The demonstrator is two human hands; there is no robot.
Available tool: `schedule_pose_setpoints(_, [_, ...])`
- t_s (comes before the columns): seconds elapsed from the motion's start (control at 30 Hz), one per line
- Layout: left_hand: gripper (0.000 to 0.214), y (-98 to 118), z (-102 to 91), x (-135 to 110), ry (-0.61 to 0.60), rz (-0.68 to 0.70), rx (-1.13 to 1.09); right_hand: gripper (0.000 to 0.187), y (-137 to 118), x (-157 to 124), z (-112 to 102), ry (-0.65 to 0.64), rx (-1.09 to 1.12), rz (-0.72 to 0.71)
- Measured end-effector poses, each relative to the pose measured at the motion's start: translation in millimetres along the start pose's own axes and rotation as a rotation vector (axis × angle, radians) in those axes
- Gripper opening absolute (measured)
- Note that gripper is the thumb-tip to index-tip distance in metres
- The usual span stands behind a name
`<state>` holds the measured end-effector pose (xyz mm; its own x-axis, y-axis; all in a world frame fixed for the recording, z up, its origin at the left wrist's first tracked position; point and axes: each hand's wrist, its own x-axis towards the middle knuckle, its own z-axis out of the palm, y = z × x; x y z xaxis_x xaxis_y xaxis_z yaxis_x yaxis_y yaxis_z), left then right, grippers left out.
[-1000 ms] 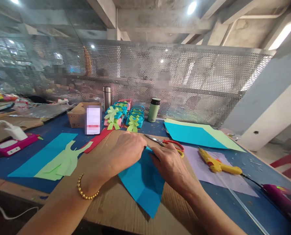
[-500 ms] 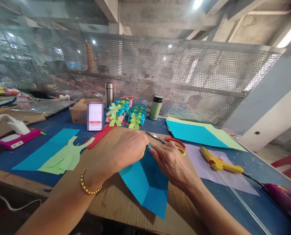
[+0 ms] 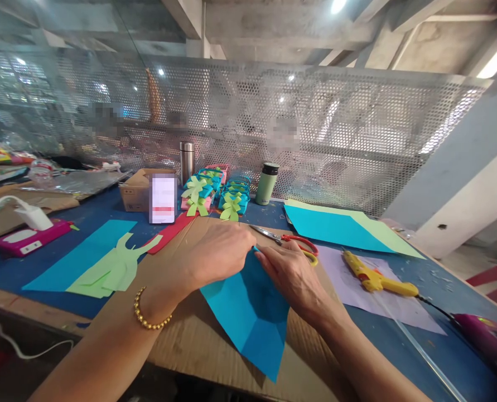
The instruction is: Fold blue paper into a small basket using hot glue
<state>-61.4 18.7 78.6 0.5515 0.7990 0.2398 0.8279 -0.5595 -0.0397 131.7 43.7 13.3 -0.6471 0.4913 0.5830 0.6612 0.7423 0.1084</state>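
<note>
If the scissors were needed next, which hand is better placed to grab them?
Probably the right hand: it is right by the handles of the scissors, while the left hand is farther from them. Both are busy at the blue paper, though.

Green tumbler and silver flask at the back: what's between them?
In the head view, small blue and pink baskets with green decorations stand between the silver flask and green tumbler.

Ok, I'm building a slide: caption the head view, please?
Left hand and right hand hold creased blue paper over a cardboard sheet.
</note>
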Motion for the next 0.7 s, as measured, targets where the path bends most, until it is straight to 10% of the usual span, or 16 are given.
schedule_pose_setpoints(0.7, [0.030, 3.4, 2.6, 3.1, 0.020, -0.030, -0.167, 0.042, -2.5, -1.8, -1.7, -0.028, -0.044, -0.025])
